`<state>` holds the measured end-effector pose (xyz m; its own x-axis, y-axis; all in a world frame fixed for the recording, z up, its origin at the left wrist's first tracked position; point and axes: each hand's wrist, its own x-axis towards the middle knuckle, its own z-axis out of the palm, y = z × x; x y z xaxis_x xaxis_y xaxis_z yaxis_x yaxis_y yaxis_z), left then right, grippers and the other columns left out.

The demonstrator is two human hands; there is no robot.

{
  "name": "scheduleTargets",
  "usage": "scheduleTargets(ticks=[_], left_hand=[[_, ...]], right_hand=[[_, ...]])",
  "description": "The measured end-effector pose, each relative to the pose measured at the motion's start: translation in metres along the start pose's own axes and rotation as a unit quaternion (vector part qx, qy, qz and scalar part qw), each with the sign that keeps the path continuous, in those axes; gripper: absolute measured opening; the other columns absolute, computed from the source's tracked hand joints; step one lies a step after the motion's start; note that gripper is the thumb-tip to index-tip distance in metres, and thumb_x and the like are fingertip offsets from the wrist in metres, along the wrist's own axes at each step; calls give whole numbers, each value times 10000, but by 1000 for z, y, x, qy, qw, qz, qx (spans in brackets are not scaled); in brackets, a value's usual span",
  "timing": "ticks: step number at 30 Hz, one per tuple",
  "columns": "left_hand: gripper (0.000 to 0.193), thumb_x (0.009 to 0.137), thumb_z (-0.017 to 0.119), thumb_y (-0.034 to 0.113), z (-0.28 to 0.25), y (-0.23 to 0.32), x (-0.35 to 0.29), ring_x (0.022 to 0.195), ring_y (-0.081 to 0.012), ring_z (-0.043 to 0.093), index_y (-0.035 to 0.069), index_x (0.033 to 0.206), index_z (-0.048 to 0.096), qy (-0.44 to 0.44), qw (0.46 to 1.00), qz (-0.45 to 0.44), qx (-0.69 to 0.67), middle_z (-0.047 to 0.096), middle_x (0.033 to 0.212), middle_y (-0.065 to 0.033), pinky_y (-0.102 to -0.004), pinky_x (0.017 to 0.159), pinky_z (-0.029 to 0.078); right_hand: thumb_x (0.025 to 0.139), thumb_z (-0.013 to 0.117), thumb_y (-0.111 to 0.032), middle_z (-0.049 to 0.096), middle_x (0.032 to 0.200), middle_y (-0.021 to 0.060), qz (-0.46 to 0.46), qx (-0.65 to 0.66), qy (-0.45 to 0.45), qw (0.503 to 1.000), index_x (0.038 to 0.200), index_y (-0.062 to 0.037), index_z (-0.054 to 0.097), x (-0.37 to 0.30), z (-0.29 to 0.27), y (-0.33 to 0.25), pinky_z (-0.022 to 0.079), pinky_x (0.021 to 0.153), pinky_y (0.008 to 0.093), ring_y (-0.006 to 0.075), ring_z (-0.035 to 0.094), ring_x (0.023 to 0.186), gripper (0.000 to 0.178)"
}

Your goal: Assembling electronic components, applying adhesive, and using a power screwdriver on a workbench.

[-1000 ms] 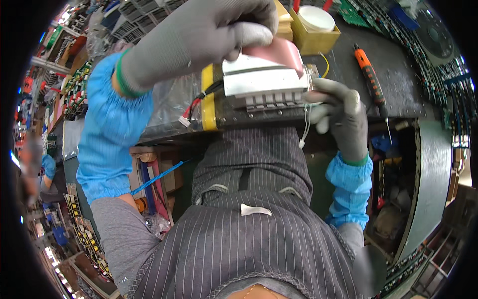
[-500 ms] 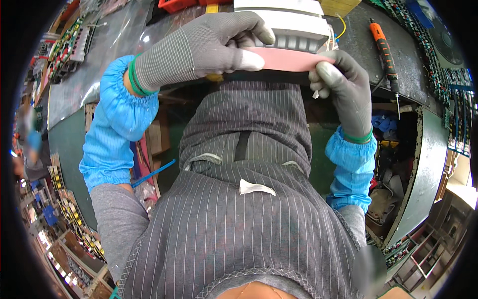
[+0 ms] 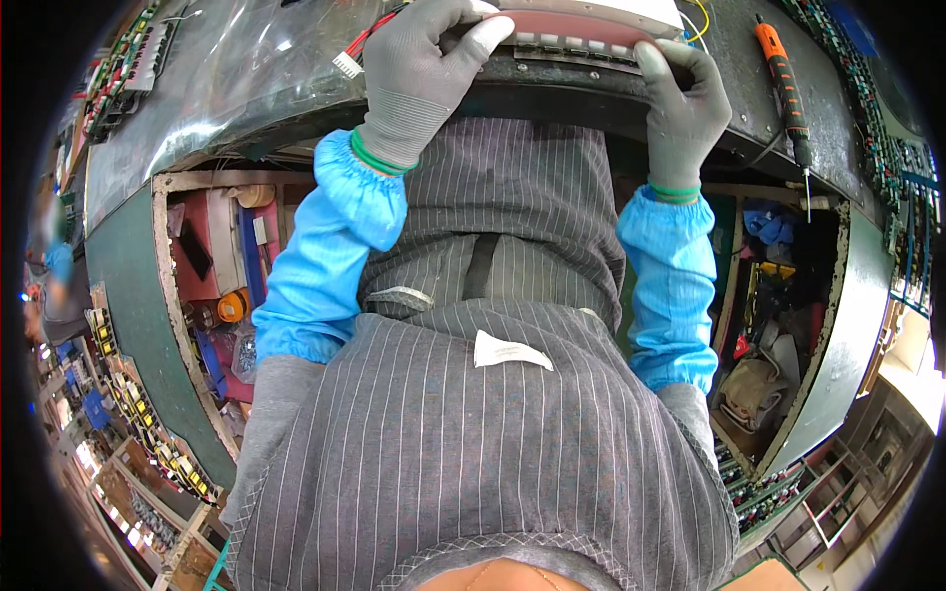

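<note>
A pink strip (image 3: 576,28) stretches between my two gloved hands, lying along the near side of a white box-shaped unit (image 3: 631,10). My left hand (image 3: 424,74) pinches the strip's left end between thumb and fingers. At the other end, my right hand (image 3: 685,108) holds it with the thumb in front and the fingers curled behind. A row of small pale and dark parts (image 3: 576,49) shows just below the strip, at the table's front edge. Whether the strip is stuck to the unit, I cannot tell.
An orange and black electric screwdriver (image 3: 781,84) lies to the right on the dark tabletop. A white connector (image 3: 347,65) on red and black wires is beside my left hand. Circuit boards (image 3: 128,64) are at the far left. Open compartments (image 3: 778,325) sit under the table.
Both hands have carried the pink strip forward, from in front of the white unit onto its near side. My left arm has swung inward and now points more forward.
</note>
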<state>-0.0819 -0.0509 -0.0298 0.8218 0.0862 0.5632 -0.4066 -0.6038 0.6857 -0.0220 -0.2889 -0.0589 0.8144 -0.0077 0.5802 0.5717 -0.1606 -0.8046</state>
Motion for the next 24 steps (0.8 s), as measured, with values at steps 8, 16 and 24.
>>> scheduleTargets(ticks=[8, 16, 24], left_hand=[[191, 816, 812, 75, 32, 7, 2, 624, -81, 537, 11, 815, 632, 174, 982, -9, -68, 596, 726, -12, -243, 579, 453], [208, 821, 815, 105, 39, 1, 4, 624, -91, 545, 17, 808, 628, 186, 981, 9, -44, 603, 722, -15, -252, 582, 463], [208, 809, 818, 98, 39, 4, 7, 612, -114, 556, 22, 795, 625, 215, 976, 12, -29, 600, 695, -25, -261, 580, 466]], right_hand=[[824, 828, -146, 687, 783, 13, -83, -49, 110, 989, 871, -23, 689, 10, 14, 19, 514, 696, 213, 76, 635, 712, 192], [838, 768, -128, 563, 830, -2, -123, -174, 125, 969, 1028, -34, 606, 12, 14, 7, 467, 625, 224, 82, 535, 688, 267], [784, 850, -212, 645, 920, 43, -71, -98, 137, 983, 1093, -15, 631, 14, 20, 2, 518, 751, 262, 119, 620, 805, 427]])
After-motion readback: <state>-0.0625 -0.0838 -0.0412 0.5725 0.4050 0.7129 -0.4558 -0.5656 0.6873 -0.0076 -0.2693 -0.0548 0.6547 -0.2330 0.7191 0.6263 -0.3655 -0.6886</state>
